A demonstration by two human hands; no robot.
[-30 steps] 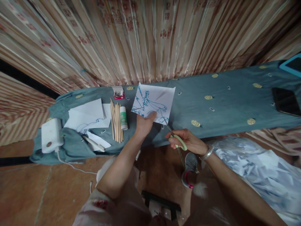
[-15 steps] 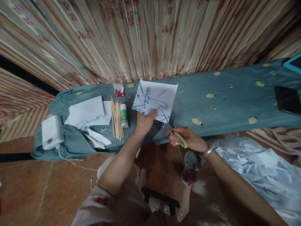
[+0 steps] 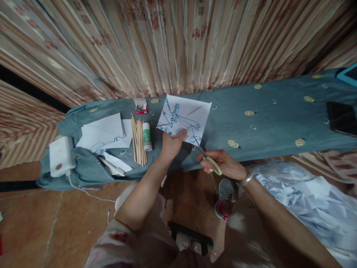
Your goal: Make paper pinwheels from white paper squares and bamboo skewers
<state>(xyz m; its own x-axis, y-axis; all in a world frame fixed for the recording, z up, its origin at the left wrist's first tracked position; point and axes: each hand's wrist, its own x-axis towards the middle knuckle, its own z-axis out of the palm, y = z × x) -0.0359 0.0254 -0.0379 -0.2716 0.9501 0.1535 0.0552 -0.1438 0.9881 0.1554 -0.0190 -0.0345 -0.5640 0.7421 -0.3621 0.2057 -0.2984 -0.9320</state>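
A white sheet of paper (image 3: 192, 109) with a drawing in blue lines is raised a little over the cloth. My left hand (image 3: 172, 143) pinches its lower edge, thumb on top and the other fingers hidden underneath. In my right hand (image 3: 220, 162) are scissors with light green handles (image 3: 214, 166). Their blades point up and left and meet the paper's lower right edge, beside the blue lines. How wide the blades stand apart is too small to tell.
Left of the paper lie a glue stick (image 3: 147, 136), several wooden sticks (image 3: 138, 143), a red box of small metal pieces (image 3: 141, 108), paper sheets (image 3: 103, 128), pens (image 3: 111, 166) and a white device (image 3: 61, 156). Rightward are a dark phone (image 3: 341, 118) and a plastic bag of paper scraps (image 3: 309, 201).
Almost nothing differs. Paper, scissors and both hands keep nearly the same places, with only a tiny shift of the view.
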